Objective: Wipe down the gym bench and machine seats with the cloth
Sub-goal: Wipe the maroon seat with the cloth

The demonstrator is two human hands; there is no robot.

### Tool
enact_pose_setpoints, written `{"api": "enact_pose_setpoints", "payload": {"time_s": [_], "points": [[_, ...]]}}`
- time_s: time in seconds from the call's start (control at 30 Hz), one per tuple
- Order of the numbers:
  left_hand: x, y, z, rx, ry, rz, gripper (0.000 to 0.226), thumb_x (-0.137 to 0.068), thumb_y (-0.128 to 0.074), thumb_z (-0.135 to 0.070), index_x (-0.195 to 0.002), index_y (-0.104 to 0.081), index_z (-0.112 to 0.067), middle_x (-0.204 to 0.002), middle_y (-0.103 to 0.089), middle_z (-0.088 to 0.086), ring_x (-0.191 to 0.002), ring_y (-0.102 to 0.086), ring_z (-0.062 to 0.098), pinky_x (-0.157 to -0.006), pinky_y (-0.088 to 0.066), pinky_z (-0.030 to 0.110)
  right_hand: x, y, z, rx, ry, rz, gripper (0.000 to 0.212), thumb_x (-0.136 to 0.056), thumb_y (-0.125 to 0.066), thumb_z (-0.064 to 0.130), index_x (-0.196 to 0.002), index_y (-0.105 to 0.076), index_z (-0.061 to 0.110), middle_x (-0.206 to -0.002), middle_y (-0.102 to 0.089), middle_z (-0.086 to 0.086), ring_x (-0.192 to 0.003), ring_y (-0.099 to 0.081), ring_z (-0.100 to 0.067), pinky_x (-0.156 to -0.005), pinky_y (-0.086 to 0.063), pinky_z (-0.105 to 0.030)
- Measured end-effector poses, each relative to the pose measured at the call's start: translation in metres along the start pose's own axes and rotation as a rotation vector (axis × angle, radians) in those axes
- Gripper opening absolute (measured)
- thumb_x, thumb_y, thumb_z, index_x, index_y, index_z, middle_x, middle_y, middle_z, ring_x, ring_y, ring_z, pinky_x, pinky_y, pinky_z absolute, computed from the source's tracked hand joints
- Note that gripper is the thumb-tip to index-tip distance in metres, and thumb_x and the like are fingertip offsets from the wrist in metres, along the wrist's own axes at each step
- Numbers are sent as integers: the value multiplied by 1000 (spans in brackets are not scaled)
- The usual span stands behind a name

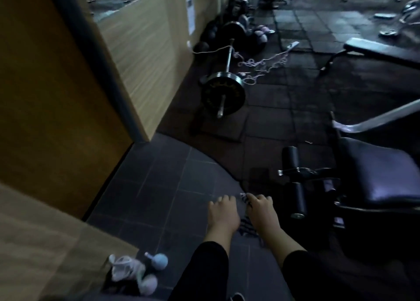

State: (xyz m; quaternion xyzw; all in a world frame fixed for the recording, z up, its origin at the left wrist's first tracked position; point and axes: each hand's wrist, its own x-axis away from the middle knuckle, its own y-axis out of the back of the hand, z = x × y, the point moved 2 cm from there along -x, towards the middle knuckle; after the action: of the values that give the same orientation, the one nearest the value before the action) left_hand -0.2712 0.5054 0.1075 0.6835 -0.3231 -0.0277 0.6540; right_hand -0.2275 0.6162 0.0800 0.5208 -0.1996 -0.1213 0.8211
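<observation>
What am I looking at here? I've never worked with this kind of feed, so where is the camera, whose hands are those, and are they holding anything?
There is a single picture, taken by a camera worn on a person's head, looking forward and down in a dim gym. No robot is involved: the two bare hands at the bottom belong to the wearer. The left hand and right hand are close together and grip a striped cloth between them; the image is blurred, so its pattern is hard to read. To the right is a machine seat with dark padding and roller pads. Farther back lies a flat bench. A barbell rests on the floor by the wooden wall. Small light dumbbells sit at lower left.
</observation>
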Motion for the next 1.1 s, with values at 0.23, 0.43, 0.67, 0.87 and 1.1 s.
{"api": "enact_pose_setpoints", "payload": {"time_s": [0.23, 0.43, 0.67, 0.87, 1.1], "points": [[-88, 24, -41, -104, -110, 61, 38, -100, -38, -24, -137, -41, -15, -137, -47, 8, -129, -42, 26, -105, -33, 43, -70, 26, -44, -32, -148, -66, 35, -99, -43, 20, -132, -55, 21, -113, -58, -13, -105, -45, -32, -80, -43, -39], [-187, 61, -54, -173, -218, 86, 33, -99, -41, -23, -130, -45, -14, -134, -49, 8, -126, -45, 26, -101, -35, 42, -159, 45, -54, -67, -242, -99, 34, -99, -42, 20, -130, -54, 20, -115, -57, -10, -108, -43, -29, -80, -47, -39], [-321, 129, -61, -249, -341, 68, 30, -98, -40, -23, -126, -48, -13, -129, -53, 8, -120, -49, 28, -94, -40, 42, -282, 87, -50, -75, -347, -168, 35, -100, -40, 22, -132, -53, 19, -117, -57, -12, -110, -43, -30, -82, -41, -37], [-416, 162, -78, -310, -391, 108, 35, -98, -41, -24, -132, -46, -14, -132, -51, 8, -123, -48, 27, -94, -40, 41, -368, 107, -63, -117, -437, -157, 37, -98, -44, 18, -134, -51, 20, -119, -55, -9, -114, -40, -27, -78, -45, -37], [-549, 196, -139, -326, -458, 113, 37, -98, -43, -26, -134, -44, -13, -134, -50, 8, -125, -46, 27, -96, -40, 41, -494, 140, -119, -116, -486, -144, 38, -98, -44, 21, -136, -49, 22, -120, -54, -9, -116, -39, -27, -76, -42, -34]]}}
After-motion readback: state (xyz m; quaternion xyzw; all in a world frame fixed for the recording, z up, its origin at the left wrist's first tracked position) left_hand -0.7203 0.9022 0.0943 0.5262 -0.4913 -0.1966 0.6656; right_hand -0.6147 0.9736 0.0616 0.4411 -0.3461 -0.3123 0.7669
